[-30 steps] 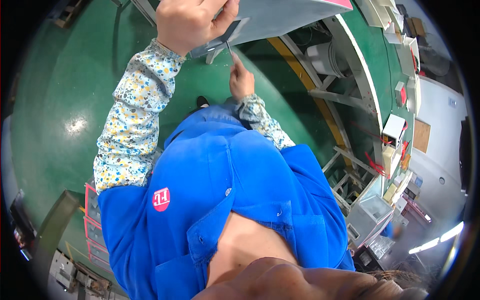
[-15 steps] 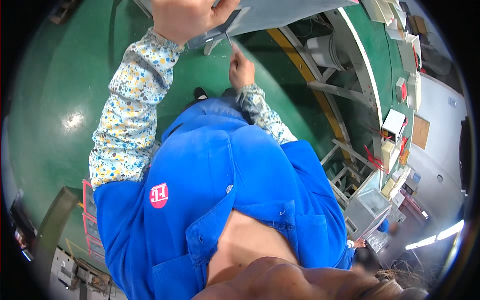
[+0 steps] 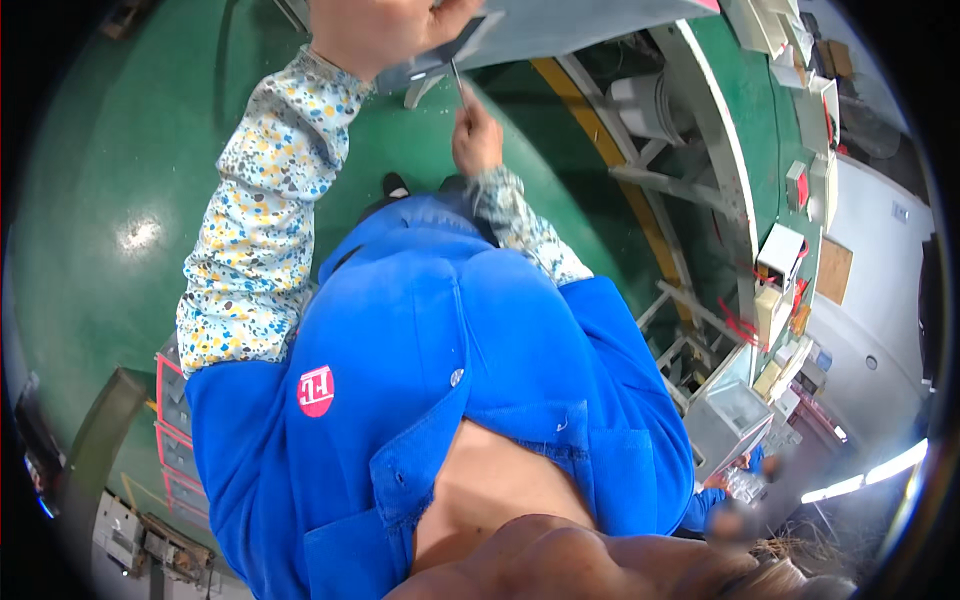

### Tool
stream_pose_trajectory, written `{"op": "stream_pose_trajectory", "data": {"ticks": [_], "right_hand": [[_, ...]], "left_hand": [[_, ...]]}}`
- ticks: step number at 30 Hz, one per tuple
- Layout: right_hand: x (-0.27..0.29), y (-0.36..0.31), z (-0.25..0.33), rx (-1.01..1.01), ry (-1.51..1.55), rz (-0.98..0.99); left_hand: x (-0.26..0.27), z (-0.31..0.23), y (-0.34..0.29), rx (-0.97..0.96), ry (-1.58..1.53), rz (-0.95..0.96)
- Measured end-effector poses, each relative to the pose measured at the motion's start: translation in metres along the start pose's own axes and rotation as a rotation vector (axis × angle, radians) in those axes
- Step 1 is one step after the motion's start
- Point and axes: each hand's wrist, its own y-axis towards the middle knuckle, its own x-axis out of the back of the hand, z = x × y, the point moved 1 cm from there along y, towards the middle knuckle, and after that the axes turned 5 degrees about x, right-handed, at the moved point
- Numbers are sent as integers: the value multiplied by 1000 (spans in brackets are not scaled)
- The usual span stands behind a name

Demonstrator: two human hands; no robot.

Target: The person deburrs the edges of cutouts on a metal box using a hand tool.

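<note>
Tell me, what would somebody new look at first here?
Probably the bright blue jacket, filling the middle, with a round red badge towards the left. Next, the speckled sleeve at left, leading up to the left hand by the grey panel at the top. Just below, the right hand holds a thin rod.

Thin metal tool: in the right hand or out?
In: the right hand is closed on its lower end, the thin metal tool pointing toward the grey panel. Tip contact: cannot tell.
</note>
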Motion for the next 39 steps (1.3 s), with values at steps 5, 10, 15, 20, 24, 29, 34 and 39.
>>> {"op": "stream_pose_trajectory", "data": {"ticks": [5, 10, 15, 20, 24, 29, 34, 39], "right_hand": [[33, -26, -20, -84, 19, -26], [39, -17, 2, 65, -144, -30], [31, -2, 8, 207, -65, -7], [23, 6, 15, 200, -237, 132], [15, 0, 23, 157, -487, 158], [13, 9, 29, 153, -622, 256], [19, 8, 35, 150, -674, 376], [20, 11, 34, 126, -632, 341]], "left_hand": [[0, 0, 1, 5, 11, -9], [4, -4, 7, -3, 22, 4], [5, -5, 3, 6, 49, 46], [-3, 2, -4, -5, -29, -111], [2, 1, -1, 14, -31, -67], [-3, 3, -2, -28, -19, -119], [5, 5, -5, 4, -37, -56], [1, 5, -8, 2, -51, -73]]}}
